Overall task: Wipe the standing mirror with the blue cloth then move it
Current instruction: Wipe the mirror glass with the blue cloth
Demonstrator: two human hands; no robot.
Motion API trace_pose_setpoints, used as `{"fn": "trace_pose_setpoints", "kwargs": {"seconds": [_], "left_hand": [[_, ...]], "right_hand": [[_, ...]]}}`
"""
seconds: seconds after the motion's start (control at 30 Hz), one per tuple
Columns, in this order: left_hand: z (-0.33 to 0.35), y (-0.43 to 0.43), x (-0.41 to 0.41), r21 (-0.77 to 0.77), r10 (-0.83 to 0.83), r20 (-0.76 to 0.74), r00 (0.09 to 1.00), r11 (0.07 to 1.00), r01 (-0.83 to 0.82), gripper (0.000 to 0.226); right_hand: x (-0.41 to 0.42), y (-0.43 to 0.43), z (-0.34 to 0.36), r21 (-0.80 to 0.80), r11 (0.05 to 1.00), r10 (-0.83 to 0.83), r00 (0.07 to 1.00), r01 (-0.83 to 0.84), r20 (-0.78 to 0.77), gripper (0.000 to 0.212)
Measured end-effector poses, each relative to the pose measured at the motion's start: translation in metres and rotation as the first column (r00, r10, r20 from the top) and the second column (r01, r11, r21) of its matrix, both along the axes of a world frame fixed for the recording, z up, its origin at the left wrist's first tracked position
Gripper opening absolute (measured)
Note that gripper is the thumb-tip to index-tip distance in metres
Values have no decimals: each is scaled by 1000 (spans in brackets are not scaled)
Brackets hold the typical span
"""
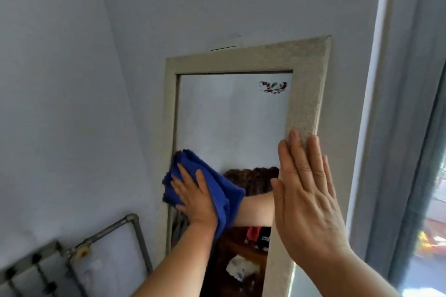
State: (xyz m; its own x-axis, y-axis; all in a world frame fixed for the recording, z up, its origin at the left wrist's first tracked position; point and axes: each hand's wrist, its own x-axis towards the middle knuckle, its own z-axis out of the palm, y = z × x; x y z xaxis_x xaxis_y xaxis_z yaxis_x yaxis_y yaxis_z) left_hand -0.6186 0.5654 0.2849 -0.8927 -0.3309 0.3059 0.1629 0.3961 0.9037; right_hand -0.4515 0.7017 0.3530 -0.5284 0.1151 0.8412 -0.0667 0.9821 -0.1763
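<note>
Risk first: our left hand [193,196] presses the blue cloth [207,185] flat-fingered against the standing mirror [229,123] near its left frame edge; our right hand [306,190] braces the right frame, fingers straight; uneven pressure could tip the leaning mirror sideways.

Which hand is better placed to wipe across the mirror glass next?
Left. The left hand presses the blue cloth flat on the mirror glass near its left edge; the right hand lies flat on the frame, without cloth.
</note>
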Motion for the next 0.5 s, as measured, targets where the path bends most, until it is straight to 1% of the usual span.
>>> {"fn": "trace_pose_setpoints", "kwargs": {"seconds": [0.07,0.1,0.13,0.2,0.27,0.33,0.37,0.43,0.5], "left_hand": [[-30,13,41,41,-12,67,998,999,10,57],[-31,22,55,10,-42,50,998,999,42,57],[-22,28,62,-58,-83,18,996,995,84,57],[23,42,57,-229,-153,-124,980,966,121,57],[84,56,46,-383,-222,-262,939,917,110,65],[124,70,41,-476,-270,-365,891,877,70,70],[128,77,41,-517,-297,-413,861,855,47,70],[106,78,46,-578,-349,-469,811,816,17,67],[50,65,60,-617,-385,-451,805,787,30,65]], "right_hand": [[1,-2,1,-27,1000,17,1000,-17,4,55],[2,-4,1,-42,999,18,1000,-18,6,55],[3,-7,1,-61,998,18,1000,-18,5,55],[6,-12,-1,-94,995,31,999,-30,9,55],[8,-16,-5,-107,993,55,998,-54,9,56],[10,-17,-9,-122,989,83,997,-83,-5,56],[10,-16,-12,-132,987,94,995,-95,-19,56],[11,-15,-19,-136,984,113,993,-117,-32,57],[12,-13,-30,-126,984,126,992,-128,-28,56]]}}
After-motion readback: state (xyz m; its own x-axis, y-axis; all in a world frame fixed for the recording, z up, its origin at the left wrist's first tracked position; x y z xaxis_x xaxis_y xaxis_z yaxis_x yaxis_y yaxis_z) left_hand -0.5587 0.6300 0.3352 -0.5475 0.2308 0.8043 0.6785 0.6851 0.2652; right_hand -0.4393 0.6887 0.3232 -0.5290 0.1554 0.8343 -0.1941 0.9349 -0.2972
